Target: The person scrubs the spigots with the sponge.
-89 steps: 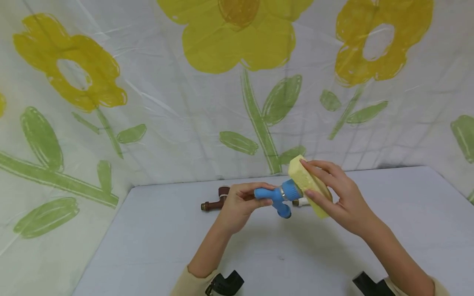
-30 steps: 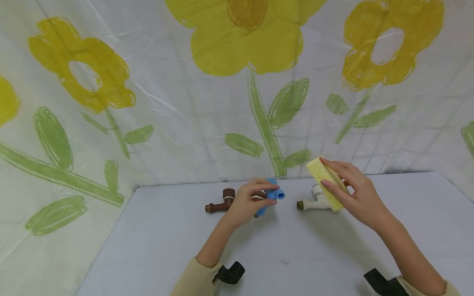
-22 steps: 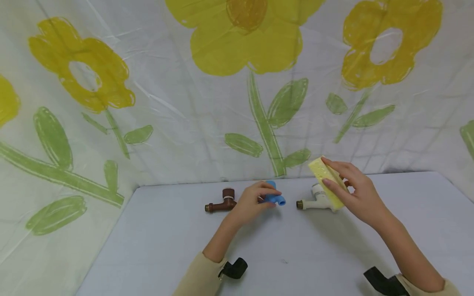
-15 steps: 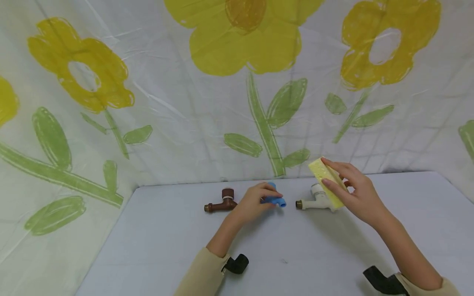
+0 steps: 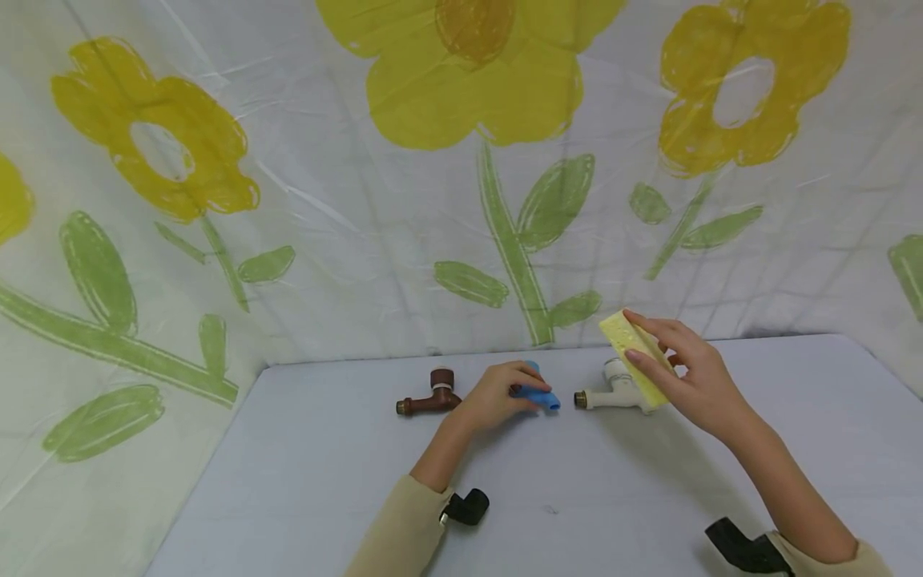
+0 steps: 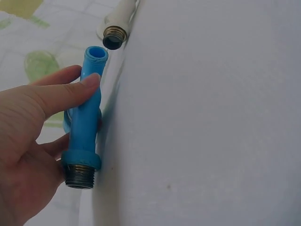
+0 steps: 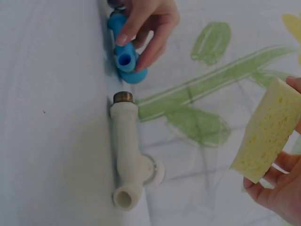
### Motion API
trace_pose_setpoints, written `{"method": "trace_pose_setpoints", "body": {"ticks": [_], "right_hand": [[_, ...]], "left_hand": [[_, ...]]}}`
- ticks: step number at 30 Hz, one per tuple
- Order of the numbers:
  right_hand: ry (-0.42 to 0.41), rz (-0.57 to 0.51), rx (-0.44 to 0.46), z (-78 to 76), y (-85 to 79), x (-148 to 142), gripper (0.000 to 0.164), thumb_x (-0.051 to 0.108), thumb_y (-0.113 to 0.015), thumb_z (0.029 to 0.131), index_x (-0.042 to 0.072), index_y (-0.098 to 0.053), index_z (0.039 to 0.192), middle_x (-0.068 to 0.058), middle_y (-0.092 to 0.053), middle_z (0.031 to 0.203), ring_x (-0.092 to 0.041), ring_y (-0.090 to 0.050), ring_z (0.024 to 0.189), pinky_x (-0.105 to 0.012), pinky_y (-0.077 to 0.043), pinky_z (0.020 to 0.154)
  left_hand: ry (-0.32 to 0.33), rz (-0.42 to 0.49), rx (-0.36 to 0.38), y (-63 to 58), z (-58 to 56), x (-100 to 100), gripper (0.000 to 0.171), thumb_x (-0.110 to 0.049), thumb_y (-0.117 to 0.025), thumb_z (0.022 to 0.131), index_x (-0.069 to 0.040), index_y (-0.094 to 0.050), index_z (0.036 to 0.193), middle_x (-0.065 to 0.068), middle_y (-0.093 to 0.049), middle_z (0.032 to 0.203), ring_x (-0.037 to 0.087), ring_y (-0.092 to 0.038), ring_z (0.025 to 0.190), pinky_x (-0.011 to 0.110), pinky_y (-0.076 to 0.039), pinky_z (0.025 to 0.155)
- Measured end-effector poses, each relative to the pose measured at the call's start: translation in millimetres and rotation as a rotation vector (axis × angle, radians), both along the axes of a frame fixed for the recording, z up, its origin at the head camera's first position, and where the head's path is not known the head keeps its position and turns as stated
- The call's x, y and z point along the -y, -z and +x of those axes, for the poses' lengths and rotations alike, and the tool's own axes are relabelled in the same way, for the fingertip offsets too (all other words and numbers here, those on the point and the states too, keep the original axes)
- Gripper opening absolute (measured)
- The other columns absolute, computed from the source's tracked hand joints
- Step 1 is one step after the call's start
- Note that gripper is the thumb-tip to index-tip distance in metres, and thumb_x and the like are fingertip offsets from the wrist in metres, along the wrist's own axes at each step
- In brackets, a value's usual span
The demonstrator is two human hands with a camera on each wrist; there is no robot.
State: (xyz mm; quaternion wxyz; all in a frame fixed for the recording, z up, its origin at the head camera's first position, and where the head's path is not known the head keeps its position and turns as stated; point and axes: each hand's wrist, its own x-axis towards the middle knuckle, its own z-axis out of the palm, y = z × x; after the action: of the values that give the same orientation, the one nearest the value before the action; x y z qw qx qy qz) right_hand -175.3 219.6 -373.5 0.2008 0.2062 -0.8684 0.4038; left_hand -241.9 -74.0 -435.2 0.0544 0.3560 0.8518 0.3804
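Blue pipe (image 6: 84, 125) left of the white pipe (image 7: 127, 146) is being pinched by the left grip (image 5: 497, 394), maybe for steadiness. The right grip (image 5: 698, 386) is holding a sponge (image 7: 268, 134) clear.

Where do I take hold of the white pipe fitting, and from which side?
I'd pinch the white pipe fitting by its straight barrel, between the brass-coloured threaded end and the white cap, coming from above and the near side. The barrel runs sideways along the table, uncovered; in the head view the sponge hides part of the fitting's other end.
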Motion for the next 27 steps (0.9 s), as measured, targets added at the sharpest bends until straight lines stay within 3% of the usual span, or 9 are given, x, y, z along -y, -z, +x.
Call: {"method": "trace_pose_setpoints", "body": {"ticks": [15, 18, 22, 27], "right_hand": [[0.004, -0.003, 0.014, -1.6, 3.2, -1.7, 0.053, 0.011, -0.068, 0.103, 0.016, -0.056, 0.155, -0.014, -0.063, 0.14, -0.005, -0.048, 0.095, -0.021, -0.042, 0.07], [0.005, 0.003, 0.021, -0.9, 2.8, -1.6, 0.054, 0.012, -0.068, 0.104, 0.016, -0.055, 0.155, -0.015, -0.063, 0.141, -0.004, -0.049, 0.095, -0.021, -0.043, 0.07], [-0.003, 0.007, 0.031, -0.9, 1.5, 0.8, 0.053, 0.013, -0.068, 0.104, 0.016, -0.055, 0.155, -0.016, -0.062, 0.141, -0.005, -0.049, 0.095, -0.022, -0.044, 0.07], [-0.016, 0.012, 0.045, -1.6, -0.2, 4.8, 0.053, 0.014, -0.068, 0.104, 0.018, -0.055, 0.156, -0.015, -0.062, 0.143, -0.006, -0.05, 0.097, -0.024, -0.045, 0.07]], "left_hand": [[-0.022, 0.081, 0.02, 10.1, -10.1, 0.9, 0.032, -0.004, -0.088, 0.084, -0.004, -0.082, 0.115, 0.011, -0.076, 0.123, 0.025, -0.07, 0.107, 0.018, -0.054, 0.082], [-0.046, 0.114, 0.052, 8.9, -7.6, 2.8, 0.034, -0.006, -0.088, 0.086, -0.004, -0.08, 0.119, 0.012, -0.075, 0.126, 0.027, -0.069, 0.116, 0.02, -0.056, 0.086], [-0.108, 0.184, 0.146, 2.2, 1.2, 13.3, 0.035, -0.01, -0.086, 0.089, -0.006, -0.079, 0.123, 0.01, -0.073, 0.132, 0.029, -0.065, 0.125, 0.026, -0.058, 0.091], [-0.184, 0.224, 0.183, -10.6, 11.6, 38.7, 0.034, -0.012, -0.083, 0.092, -0.006, -0.078, 0.125, 0.009, -0.073, 0.132, 0.034, -0.066, 0.119, 0.035, -0.059, 0.095]]}}
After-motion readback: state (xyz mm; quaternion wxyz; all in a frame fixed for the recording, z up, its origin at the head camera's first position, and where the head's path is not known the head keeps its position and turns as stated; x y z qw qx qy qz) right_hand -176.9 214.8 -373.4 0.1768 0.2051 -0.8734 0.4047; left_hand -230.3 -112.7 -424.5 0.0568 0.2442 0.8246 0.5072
